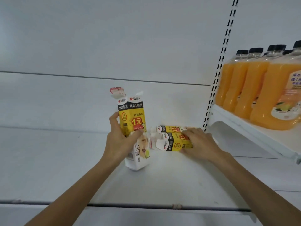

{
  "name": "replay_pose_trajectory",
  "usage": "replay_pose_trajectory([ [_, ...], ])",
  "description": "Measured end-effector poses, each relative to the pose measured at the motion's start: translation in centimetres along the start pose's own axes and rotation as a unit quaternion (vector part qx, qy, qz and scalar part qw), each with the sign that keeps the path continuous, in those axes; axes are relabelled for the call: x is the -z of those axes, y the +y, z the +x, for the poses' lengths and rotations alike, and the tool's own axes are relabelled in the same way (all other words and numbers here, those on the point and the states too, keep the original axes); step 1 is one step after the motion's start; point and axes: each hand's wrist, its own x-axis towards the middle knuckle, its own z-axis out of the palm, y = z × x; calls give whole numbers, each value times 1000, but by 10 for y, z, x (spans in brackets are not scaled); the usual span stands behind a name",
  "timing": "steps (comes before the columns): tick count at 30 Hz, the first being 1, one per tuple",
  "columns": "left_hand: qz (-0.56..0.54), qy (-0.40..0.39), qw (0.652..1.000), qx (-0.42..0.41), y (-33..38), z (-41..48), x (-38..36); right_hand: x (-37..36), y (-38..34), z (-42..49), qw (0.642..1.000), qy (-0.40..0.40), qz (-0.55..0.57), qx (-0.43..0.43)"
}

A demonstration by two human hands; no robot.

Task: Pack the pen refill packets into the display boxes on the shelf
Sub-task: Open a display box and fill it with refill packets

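Note:
My left hand (121, 137) grips a tall yellow, black and white display box (133, 118) and holds it upright on the white shelf (65, 160). Its top flaps are open and red-and-white refill packets (116, 90) stick out of the top. To the right, two more yellow display boxes lie on their sides, one (172, 143) in front and one (169, 128) behind it, flaps open to the left. My right hand (199, 144) is closed over the right end of the front lying box.
A slotted black-and-white upright (219, 66) rises at the right. Beyond it a higher white shelf (244, 129) carries several orange juice bottles (260, 88) with black caps. The shelf's front edge (146, 207) runs along the bottom.

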Motion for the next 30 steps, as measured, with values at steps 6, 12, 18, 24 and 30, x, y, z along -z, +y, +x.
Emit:
replay_pose_trajectory([
  [6,-3,57,998,33,-13,-1,41,9,-31,3,996,9,83,21],
  [12,13,161,985,67,-37,-12,137,17,-118,20,979,44,183,82],
  [18,39,283,954,90,-53,-58,272,20,-279,40,942,40,239,232],
  [24,66,379,916,113,-67,-128,427,20,-476,32,886,24,267,377],
  [30,99,469,868,130,-77,-185,562,22,-647,10,847,15,299,440],
])
